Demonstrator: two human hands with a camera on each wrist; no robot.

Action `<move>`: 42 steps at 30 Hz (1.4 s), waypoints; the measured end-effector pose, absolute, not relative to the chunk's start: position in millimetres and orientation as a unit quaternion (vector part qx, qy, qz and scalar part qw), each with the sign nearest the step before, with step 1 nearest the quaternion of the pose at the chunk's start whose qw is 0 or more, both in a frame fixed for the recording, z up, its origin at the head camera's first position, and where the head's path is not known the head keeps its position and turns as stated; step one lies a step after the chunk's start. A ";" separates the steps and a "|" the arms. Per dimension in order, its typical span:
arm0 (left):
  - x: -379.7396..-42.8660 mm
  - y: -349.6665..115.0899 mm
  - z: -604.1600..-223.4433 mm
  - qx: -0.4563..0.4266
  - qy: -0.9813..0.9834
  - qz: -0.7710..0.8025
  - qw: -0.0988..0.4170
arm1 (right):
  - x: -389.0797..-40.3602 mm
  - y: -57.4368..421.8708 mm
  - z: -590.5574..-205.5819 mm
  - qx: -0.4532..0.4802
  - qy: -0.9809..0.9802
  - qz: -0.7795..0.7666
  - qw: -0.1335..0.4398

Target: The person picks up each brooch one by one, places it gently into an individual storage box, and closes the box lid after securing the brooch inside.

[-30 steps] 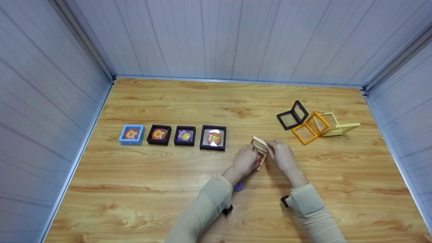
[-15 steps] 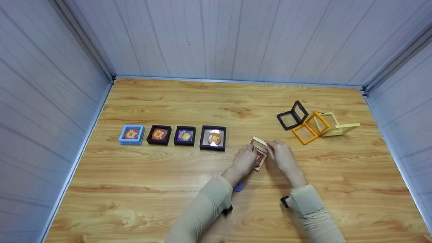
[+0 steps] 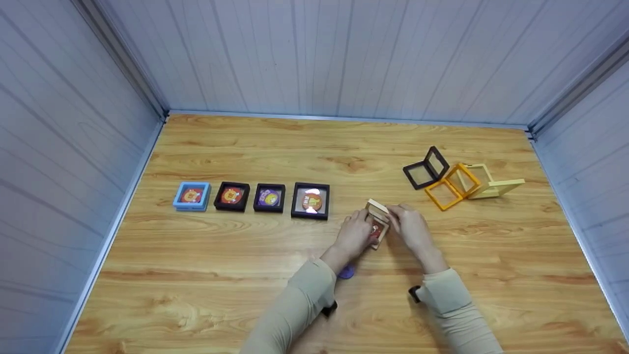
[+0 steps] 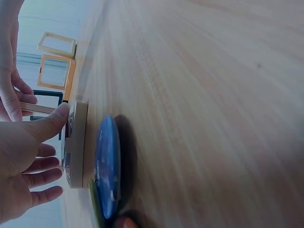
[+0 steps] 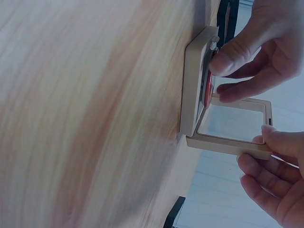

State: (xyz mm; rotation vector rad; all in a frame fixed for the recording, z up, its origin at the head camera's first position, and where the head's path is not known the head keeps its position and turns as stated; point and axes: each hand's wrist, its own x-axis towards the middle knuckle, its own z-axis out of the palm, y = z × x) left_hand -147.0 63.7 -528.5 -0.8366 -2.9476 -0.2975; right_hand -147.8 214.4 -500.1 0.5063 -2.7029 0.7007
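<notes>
A small beige hinged display frame (image 3: pixel 377 202) rests on the table, its lid raised from the base. Inside the base lies a round red badge (image 5: pixel 208 89). The left hand (image 3: pixel 355 232) is over the base, its thumb on the badge and its other fingers extended, spread in the left wrist view. At the lid's edge, the right hand (image 3: pixel 413 227) pinches the raised lid (image 5: pixel 228 144) between thumb and fingers. Close to the left wrist lies a purple round badge (image 3: pixel 347 272), which looks blue in the left wrist view, with a greenish disc (image 4: pixel 96 202) against it.
To the left stand a light blue frame (image 3: pixel 192 196) and black frames (image 3: pixel 310 201), each holding a round badge. Unfolded black (image 3: pixel 426 168), orange (image 3: pixel 453 187) and pale yellow (image 3: pixel 491 186) frames stand at the right. Pale panel walls enclose the table's back and sides.
The left hand has shifted slightly left and back, so more of the red badge shows. The right hand and the raised lid have stayed in place.
</notes>
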 end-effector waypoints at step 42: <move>-150.1 30.3 -536.7 -0.234 -0.957 -0.171 0.021 | -129.3 204.1 -498.8 0.181 -0.945 0.260 0.081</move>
